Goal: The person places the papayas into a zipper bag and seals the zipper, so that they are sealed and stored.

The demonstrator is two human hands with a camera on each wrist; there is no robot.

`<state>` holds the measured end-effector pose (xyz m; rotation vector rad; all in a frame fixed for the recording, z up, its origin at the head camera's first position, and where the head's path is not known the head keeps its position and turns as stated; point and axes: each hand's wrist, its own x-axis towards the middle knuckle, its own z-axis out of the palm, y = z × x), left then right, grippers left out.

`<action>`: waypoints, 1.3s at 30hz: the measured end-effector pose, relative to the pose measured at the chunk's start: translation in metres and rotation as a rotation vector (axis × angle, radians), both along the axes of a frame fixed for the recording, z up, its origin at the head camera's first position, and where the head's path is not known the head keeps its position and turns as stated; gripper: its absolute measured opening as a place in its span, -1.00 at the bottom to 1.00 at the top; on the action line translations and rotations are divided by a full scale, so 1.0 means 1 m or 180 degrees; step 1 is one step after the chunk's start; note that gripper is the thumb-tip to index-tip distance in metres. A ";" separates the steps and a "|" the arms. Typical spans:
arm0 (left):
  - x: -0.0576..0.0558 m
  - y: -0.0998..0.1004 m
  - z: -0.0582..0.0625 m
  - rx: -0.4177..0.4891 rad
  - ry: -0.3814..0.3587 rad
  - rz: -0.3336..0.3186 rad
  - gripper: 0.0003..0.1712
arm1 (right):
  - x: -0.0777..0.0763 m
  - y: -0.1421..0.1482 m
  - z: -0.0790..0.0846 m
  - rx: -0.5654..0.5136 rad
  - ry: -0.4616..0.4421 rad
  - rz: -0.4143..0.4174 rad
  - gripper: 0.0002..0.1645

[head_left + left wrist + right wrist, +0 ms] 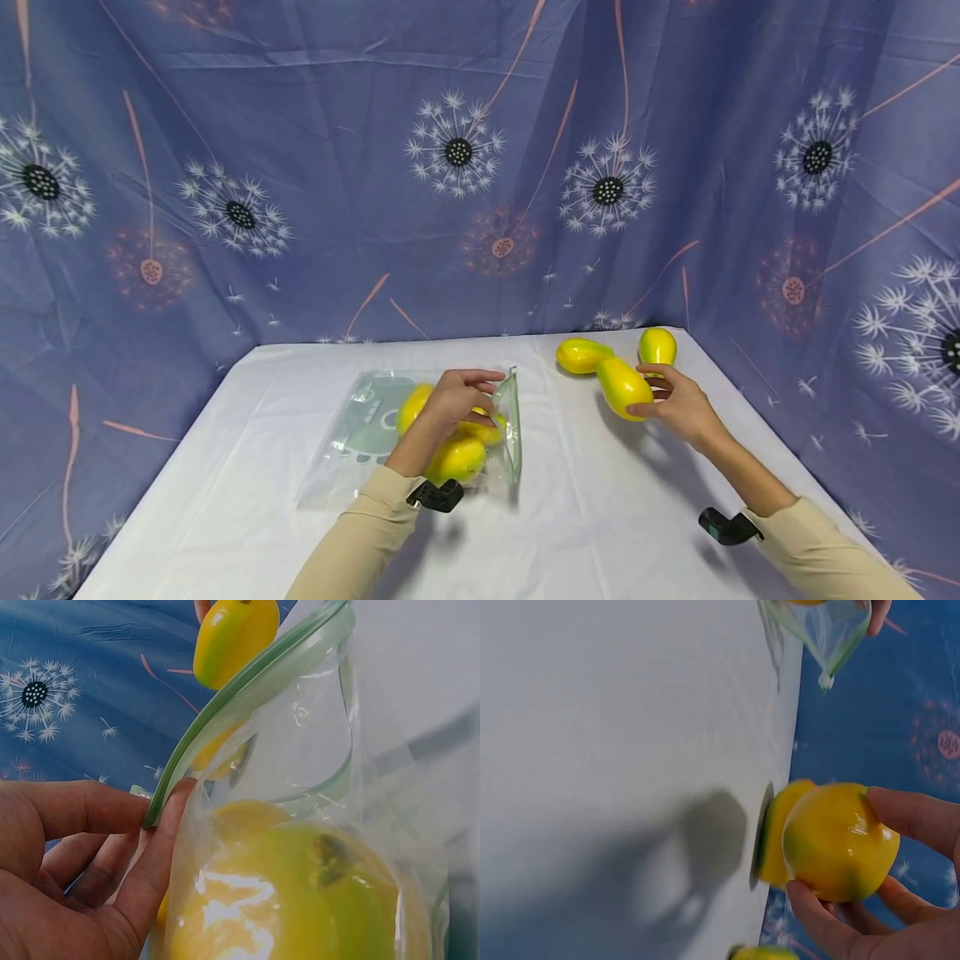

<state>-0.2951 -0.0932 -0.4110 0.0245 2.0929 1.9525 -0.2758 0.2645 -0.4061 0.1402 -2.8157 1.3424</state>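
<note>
My left hand (461, 398) pinches the green-edged mouth of a clear zip bag (296, 724) between thumb and forefinger, and the mouth gapes open. Several yellow-green papayas (457, 460) lie inside the bag, partly hidden by the hand and wrist. Over on the right, my right hand (678, 406) grips another papaya (624, 389) with thumb and fingers around its end. In the right wrist view this held papaya (840, 841) is raised off the table, its shadow cast on the cloth. Two more papayas, a left one (583, 356) and a right one (657, 347), lie behind it.
A white cloth covers the table (555, 517). A blue curtain (337, 167) with dandelion prints hangs along the back and sides. The bag's printed flat part (360, 417) spreads to the left on the table. Black bands with cameras sit on both wrists.
</note>
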 end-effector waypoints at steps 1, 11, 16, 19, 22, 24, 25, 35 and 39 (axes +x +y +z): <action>0.000 0.000 0.000 0.0002 -0.0001 -0.0013 -0.40 | 0.000 -0.003 0.000 -0.0040 -0.0015 0.0035 0.00; 0.000 -0.001 -0.001 0.0018 0.0008 -0.0009 -0.39 | -0.005 -0.029 -0.003 -0.0365 -0.0230 0.0381 -0.11; 0.002 -0.002 0.000 0.0011 0.0028 0.0002 -0.39 | -0.004 -0.042 -0.004 -0.0518 -0.0427 0.0496 -0.14; 0.002 -0.001 0.000 0.0015 0.0039 0.0001 -0.40 | -0.003 -0.047 -0.005 -0.0569 -0.0505 0.0589 -0.15; 0.000 0.001 0.000 0.0008 0.0034 0.0004 -0.39 | -0.002 -0.049 -0.006 -0.0605 -0.0554 0.0709 -0.16; 0.000 0.001 0.000 0.0007 0.0015 0.0004 -0.40 | -0.001 -0.051 -0.006 -0.0647 -0.0612 0.0783 -0.17; 0.000 0.001 0.000 0.0003 0.0007 0.0007 -0.40 | 0.000 -0.052 -0.006 -0.0654 -0.0641 0.0838 -0.17; 0.001 0.001 0.000 -0.0019 0.0022 -0.0021 -0.42 | 0.002 -0.062 -0.002 -0.0790 -0.1091 0.1179 -0.22; 0.002 0.001 0.001 -0.0041 0.0038 -0.0012 -0.42 | 0.000 -0.065 0.000 -0.0771 -0.1245 0.1283 -0.28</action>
